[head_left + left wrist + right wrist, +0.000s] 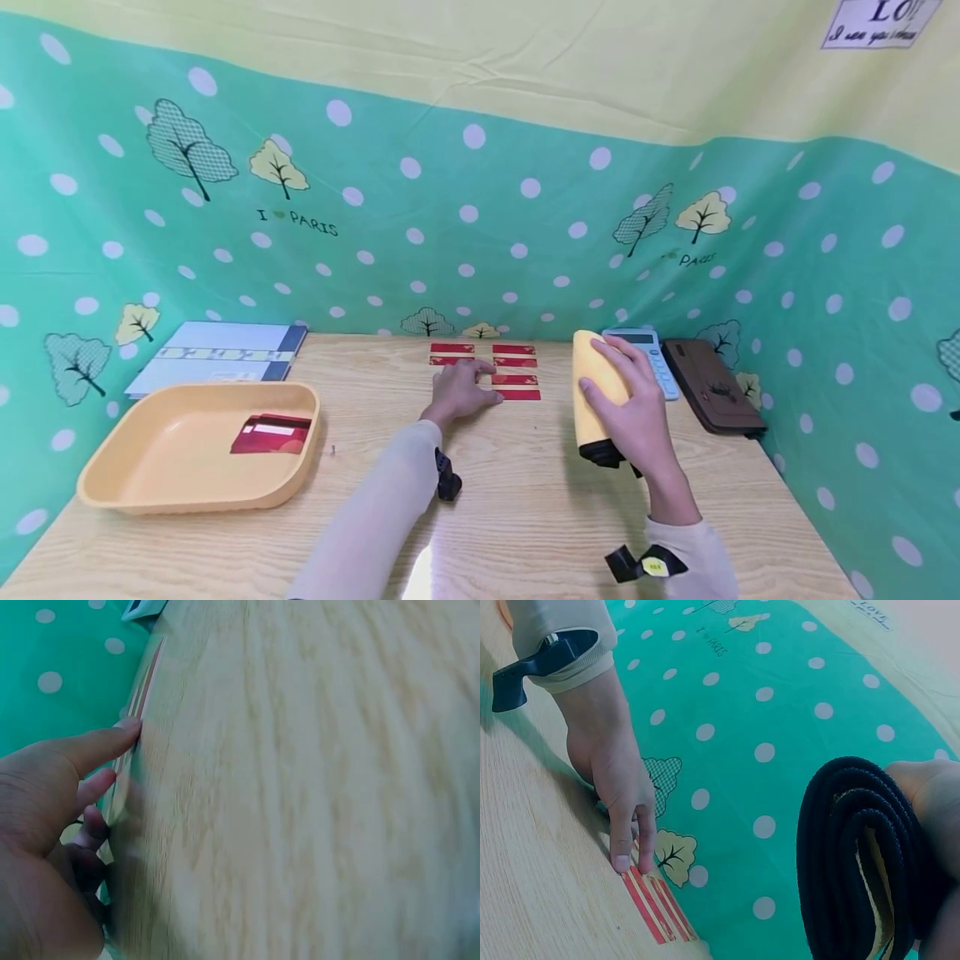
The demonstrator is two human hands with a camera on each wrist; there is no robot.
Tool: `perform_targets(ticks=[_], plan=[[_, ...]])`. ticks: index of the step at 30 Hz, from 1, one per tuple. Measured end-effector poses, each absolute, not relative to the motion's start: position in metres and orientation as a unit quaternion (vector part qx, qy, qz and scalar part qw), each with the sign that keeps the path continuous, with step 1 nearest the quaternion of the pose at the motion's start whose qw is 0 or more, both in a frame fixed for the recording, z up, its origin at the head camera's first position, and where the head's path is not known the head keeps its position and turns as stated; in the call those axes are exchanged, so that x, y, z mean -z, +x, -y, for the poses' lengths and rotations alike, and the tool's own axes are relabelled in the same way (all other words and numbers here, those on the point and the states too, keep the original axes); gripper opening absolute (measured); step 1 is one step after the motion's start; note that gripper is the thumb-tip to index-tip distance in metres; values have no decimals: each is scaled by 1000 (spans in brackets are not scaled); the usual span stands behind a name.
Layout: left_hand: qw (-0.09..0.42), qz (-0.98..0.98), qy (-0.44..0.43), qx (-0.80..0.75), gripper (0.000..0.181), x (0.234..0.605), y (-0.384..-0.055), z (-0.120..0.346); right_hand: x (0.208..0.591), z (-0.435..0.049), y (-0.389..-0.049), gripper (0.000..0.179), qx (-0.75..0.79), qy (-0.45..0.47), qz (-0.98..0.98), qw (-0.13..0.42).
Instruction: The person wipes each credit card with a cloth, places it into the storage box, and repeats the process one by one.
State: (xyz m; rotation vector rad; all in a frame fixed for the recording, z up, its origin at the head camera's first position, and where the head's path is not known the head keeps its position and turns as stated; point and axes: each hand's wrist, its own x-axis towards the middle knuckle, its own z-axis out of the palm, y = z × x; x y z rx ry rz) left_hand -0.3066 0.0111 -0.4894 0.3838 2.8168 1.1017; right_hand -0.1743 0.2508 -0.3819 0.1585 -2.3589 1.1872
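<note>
Where the left hand spreads, cards are partly hidden; right hand grips cloth.

On my feed, the tabletop looked like smooth wood w/ glossy glare, approx. varnished. I saw smooth plastic on the tray & calc, smooth paper on the red cards, matt fabric on the roll (fuzzy black side incl.), creased cloth on the curtain.
</note>
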Motion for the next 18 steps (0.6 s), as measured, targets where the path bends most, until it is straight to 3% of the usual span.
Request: perform_targets(ticks=[18], plan=[[67,-918,90,-380,46,478,-302,-17,381,-252,-173,53,-440,54,863,241]])
